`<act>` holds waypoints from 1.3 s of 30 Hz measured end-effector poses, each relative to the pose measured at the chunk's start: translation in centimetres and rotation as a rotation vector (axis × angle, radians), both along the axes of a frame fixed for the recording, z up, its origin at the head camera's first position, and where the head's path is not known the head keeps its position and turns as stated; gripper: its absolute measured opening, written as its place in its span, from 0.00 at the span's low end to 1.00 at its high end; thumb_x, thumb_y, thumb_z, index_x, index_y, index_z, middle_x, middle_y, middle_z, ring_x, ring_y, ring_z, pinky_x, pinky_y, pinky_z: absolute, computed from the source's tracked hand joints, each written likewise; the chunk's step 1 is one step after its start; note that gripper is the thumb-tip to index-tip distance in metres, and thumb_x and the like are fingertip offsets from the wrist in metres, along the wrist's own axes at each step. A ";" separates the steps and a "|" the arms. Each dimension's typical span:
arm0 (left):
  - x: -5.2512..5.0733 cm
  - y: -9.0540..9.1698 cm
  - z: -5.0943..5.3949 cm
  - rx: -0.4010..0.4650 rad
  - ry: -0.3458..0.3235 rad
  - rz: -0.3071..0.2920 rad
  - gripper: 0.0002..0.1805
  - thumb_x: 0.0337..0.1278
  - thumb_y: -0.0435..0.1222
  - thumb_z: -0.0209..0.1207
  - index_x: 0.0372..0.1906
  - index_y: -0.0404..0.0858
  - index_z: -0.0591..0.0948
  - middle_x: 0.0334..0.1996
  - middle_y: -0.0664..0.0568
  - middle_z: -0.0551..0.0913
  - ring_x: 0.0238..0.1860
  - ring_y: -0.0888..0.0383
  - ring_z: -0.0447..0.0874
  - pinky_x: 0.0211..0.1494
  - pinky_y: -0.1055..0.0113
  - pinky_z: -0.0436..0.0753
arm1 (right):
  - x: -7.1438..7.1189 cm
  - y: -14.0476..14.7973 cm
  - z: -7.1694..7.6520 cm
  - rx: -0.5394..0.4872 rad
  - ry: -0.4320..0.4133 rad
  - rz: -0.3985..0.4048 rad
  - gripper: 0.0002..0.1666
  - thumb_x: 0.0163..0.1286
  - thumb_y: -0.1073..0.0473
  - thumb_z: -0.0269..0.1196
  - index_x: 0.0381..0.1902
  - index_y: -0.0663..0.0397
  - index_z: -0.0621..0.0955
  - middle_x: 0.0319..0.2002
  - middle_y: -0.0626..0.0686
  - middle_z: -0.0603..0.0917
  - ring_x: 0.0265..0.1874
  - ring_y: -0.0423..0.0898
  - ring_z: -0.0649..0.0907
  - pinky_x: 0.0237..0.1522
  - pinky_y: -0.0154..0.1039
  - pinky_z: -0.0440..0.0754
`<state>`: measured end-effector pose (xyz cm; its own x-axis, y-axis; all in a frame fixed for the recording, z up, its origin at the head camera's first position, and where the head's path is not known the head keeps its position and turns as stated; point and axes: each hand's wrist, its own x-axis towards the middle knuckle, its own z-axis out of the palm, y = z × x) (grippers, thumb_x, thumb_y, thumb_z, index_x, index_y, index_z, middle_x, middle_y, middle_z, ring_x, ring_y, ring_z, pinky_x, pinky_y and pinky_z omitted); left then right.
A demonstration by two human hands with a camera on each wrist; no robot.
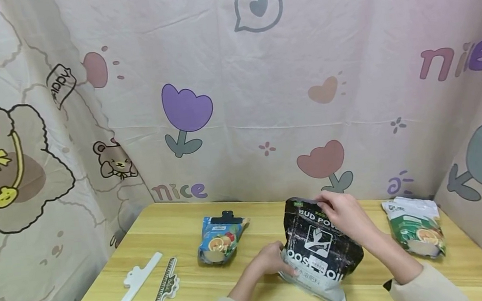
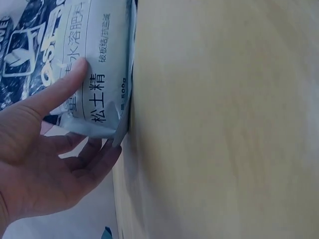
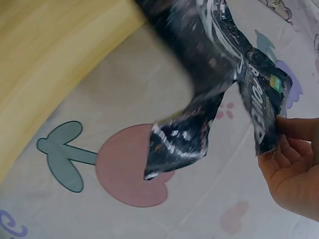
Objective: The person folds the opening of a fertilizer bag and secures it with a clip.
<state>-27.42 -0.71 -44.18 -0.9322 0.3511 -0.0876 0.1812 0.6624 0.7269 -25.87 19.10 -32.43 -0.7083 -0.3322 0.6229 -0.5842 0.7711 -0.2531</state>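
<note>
Two-handed hold: black-and-silver bag (image 1: 318,255), tilted, between blue pouch (image 1: 217,243) and green pouch (image 1: 422,234); full base contact with table (image 1: 193,285) not confirmed.
Right hand (image 1: 346,213): pinching the bag's top edge, apparently to keep the limp upper part raised.
Left hand (image 1: 270,260): thumb on bag front, fingers round the lower corner, likely steadying its weight.
Black clip (image 1: 227,217): across blue pouch's top, presumably keeping it closed.
White clip (image 1: 138,285), patterned clip (image 1: 163,292): side by side, apart from both hands.
</note>
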 end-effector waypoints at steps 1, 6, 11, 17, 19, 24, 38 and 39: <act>0.0 0.1 0.0 0.006 0.005 0.014 0.40 0.24 0.39 0.76 0.49 0.25 0.73 0.42 0.39 0.78 0.46 0.43 0.75 0.52 0.50 0.73 | 0.0 -0.2 0.1 0.008 0.028 0.012 0.09 0.56 0.75 0.61 0.33 0.58 0.82 0.28 0.51 0.83 0.23 0.44 0.79 0.27 0.42 0.78; 0.3 0.7 -0.3 0.025 0.093 0.081 0.40 0.20 0.39 0.78 0.47 0.26 0.75 0.41 0.39 0.79 0.45 0.43 0.76 0.51 0.52 0.73 | 0.4 -1.0 0.1 0.027 0.164 0.062 0.11 0.53 0.76 0.63 0.31 0.56 0.81 0.29 0.51 0.84 0.26 0.47 0.82 0.29 0.42 0.80; 0.5 1.1 -0.5 0.040 0.173 0.120 0.37 0.18 0.39 0.78 0.45 0.31 0.77 0.37 0.46 0.79 0.41 0.47 0.75 0.48 0.54 0.74 | 0.8 -1.5 0.1 0.012 0.227 0.087 0.13 0.52 0.77 0.63 0.30 0.55 0.81 0.29 0.49 0.84 0.27 0.45 0.83 0.29 0.40 0.80; 0.2 0.5 -0.3 0.186 0.137 0.008 0.32 0.30 0.35 0.74 0.48 0.31 0.76 0.41 0.44 0.80 0.44 0.47 0.75 0.51 0.54 0.73 | 1.3 -1.5 -0.2 -0.016 0.224 0.099 0.15 0.50 0.78 0.64 0.30 0.54 0.81 0.29 0.48 0.83 0.29 0.45 0.83 0.31 0.39 0.80; -0.1 0.2 0.2 0.289 0.122 -0.044 0.28 0.39 0.34 0.71 0.50 0.31 0.75 0.43 0.43 0.79 0.46 0.46 0.76 0.50 0.53 0.74 | 1.5 -1.4 -0.2 -0.020 0.219 0.109 0.15 0.50 0.78 0.64 0.30 0.54 0.82 0.30 0.48 0.83 0.29 0.44 0.82 0.32 0.39 0.80; -0.4 -0.2 3.1 0.574 0.131 -0.134 0.16 0.57 0.33 0.59 0.48 0.30 0.77 0.43 0.43 0.80 0.45 0.50 0.77 0.49 0.60 0.76 | 2.0 -1.0 -0.2 -0.028 0.195 0.143 0.14 0.50 0.77 0.65 0.31 0.55 0.82 0.30 0.47 0.83 0.31 0.44 0.82 0.33 0.38 0.80; 0.1 -0.1 5.8 0.701 0.109 -0.057 0.14 0.62 0.36 0.55 0.33 0.26 0.82 0.32 0.41 0.83 0.38 0.54 0.79 0.47 0.60 0.75 | 2.4 4.4 -1.0 -0.293 -0.360 0.042 0.29 0.64 0.54 0.62 0.59 0.58 0.69 0.57 0.61 0.70 0.56 0.63 0.67 0.51 0.63 0.65; -0.2 0.0 5.4 0.700 0.105 -0.046 0.14 0.62 0.37 0.55 0.34 0.27 0.82 0.32 0.43 0.84 0.38 0.54 0.79 0.47 0.60 0.75 | 2.4 5.0 -1.4 -0.340 -0.439 0.030 0.32 0.64 0.53 0.61 0.62 0.60 0.66 0.59 0.64 0.68 0.57 0.65 0.66 0.52 0.64 0.65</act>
